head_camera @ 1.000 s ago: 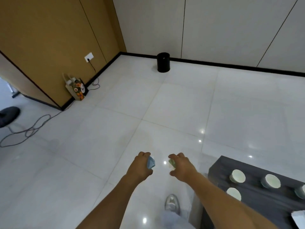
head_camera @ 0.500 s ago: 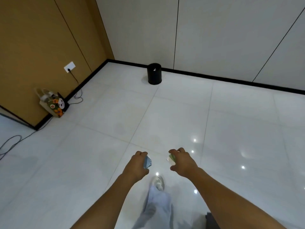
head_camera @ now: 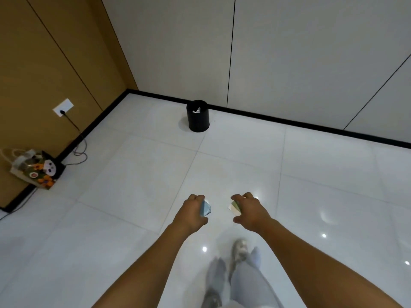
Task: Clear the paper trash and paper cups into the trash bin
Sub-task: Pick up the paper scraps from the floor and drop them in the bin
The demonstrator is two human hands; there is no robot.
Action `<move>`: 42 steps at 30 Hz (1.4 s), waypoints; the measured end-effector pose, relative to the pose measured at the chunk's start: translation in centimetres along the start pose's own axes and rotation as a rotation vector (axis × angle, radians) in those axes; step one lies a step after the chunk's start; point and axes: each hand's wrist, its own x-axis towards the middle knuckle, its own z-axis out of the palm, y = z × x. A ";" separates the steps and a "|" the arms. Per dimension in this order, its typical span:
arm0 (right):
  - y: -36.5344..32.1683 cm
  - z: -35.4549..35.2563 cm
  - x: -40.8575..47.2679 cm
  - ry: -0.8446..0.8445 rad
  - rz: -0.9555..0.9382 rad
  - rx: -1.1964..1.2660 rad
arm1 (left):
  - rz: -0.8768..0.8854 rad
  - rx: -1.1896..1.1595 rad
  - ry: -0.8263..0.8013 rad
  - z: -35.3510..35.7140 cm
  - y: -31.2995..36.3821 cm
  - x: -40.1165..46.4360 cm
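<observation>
Two bare forearms reach forward over a glossy white tiled floor [head_camera: 133, 196]. The left hand [head_camera: 191, 213] has its fingers curled round a pale blue paper cup [head_camera: 205, 208], which pokes out on the hand's inner side. The right hand [head_camera: 249, 211] grips a second cup, green and white [head_camera: 234, 207], its fingers wrapped over the top and its thumb below. The two hands are level with each other and near but not touching, both held in the air above the floor. Well beyond the hands, almost straight ahead, a round black trash bin [head_camera: 198, 120] stands on the tiles, just in front of the black skirting board at the foot of a pale panelled wall [head_camera: 289, 52]. A few pieces of white paper show inside the bin's rim. Far to the left of the bin, a patterned gift bag [head_camera: 33, 170] sits against a tan wooden wall, and between bag and bin a dark cable hangs from a white wall socket [head_camera: 63, 107] and trails along the floor. Nearer than the hands, blurred grey trouser legs and a light shoe [head_camera: 239, 250] are seen.
</observation>
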 end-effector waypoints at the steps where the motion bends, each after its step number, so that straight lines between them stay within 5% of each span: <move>1: 0.4 -1.2 2.2 -0.006 -0.005 -0.004 | -0.003 0.000 0.000 -0.6 0.7 2.3; 15: 4.9 -20.4 30.4 -0.069 -0.038 -0.047 | -0.118 -0.030 0.030 -11.2 10.0 31.7; 42: -6.3 -39.6 83.6 -0.170 -0.125 -0.052 | -0.258 -0.171 0.069 -33.6 4.4 81.1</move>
